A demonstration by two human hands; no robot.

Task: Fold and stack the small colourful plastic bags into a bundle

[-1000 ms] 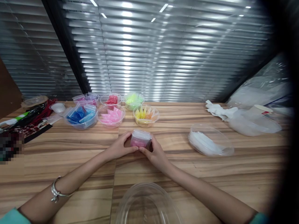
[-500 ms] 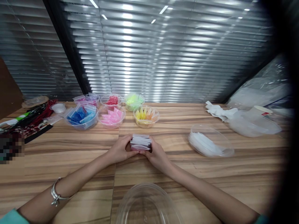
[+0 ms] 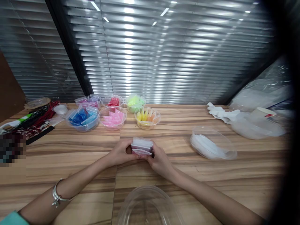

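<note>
Left hand (image 3: 120,153) and right hand (image 3: 159,161) meet at the middle of the wooden table (image 3: 70,150). Both are closed around a small stack of clear packets (image 3: 142,146), which holds pink contents and stands on the table surface between the two hands. The left-hand fingers curl against the stack's left side; the right-hand fingers wrap its right side and near edge. A metal bracelet (image 3: 56,193) sits on the left wrist.

Near edge, centre: an empty clear plastic bowl (image 3: 150,206), close to the forearms, apart from the stack.

Far left of the stack, a cluster of clear bowls:
- blue packets (image 3: 82,117)
- pink packets (image 3: 112,117)
- yellow and orange packets (image 3: 147,117)
- purple packets (image 3: 87,100), red packets (image 3: 113,100) and green packets (image 3: 134,102) in the row behind.

Right of the stack, well apart: a clear oval container of white packets (image 3: 212,145). Farther right: a loose pile of white pieces (image 3: 221,113), a clear lid (image 3: 256,126) and bulk plastic bags (image 3: 262,90).

Far left edge: a tangle of dark and red cords (image 3: 30,120) and a small white cup (image 3: 60,108).

Nothing lies between the stack and the coloured bowls. Closed blinds (image 3: 152,56) fill the background.
</note>
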